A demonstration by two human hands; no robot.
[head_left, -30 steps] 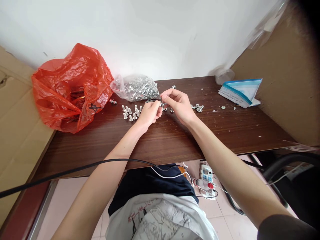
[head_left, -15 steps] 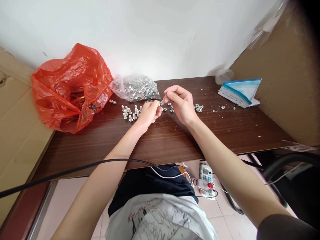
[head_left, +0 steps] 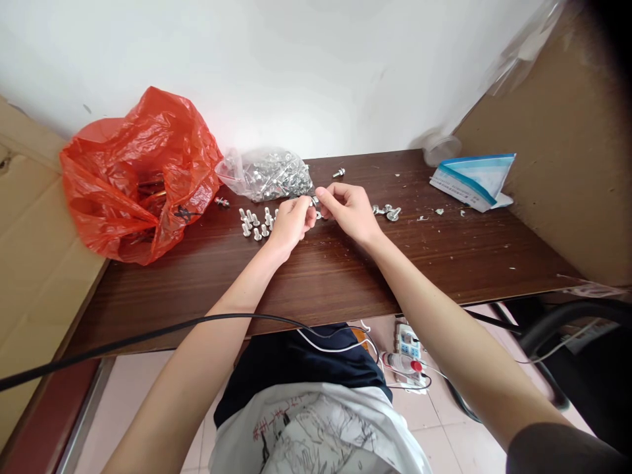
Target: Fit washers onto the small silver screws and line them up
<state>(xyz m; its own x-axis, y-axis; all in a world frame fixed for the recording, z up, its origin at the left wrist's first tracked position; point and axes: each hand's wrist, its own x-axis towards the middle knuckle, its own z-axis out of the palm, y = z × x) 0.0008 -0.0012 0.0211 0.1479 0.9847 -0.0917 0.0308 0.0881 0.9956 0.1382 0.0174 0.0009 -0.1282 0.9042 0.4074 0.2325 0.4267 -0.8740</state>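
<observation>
Small metal fastener (head_left: 315, 200): sits between both hands, over the brown table (head_left: 306, 283), partly hidden and too small to make out fully. Is pinched by the left hand (head_left: 292, 224), closed with thumb against curled fingers. Lies right at the thumb and forefinger of the right hand (head_left: 350, 212), drawn close together; cannot tell whether gripped there too. Has upright silver bolts (head_left: 247, 230) near on the left, a clear bag of hardware (head_left: 274, 174) beyond, a single bolt (head_left: 338, 173) farther back, a red plastic bag (head_left: 141, 171) well left.
</observation>
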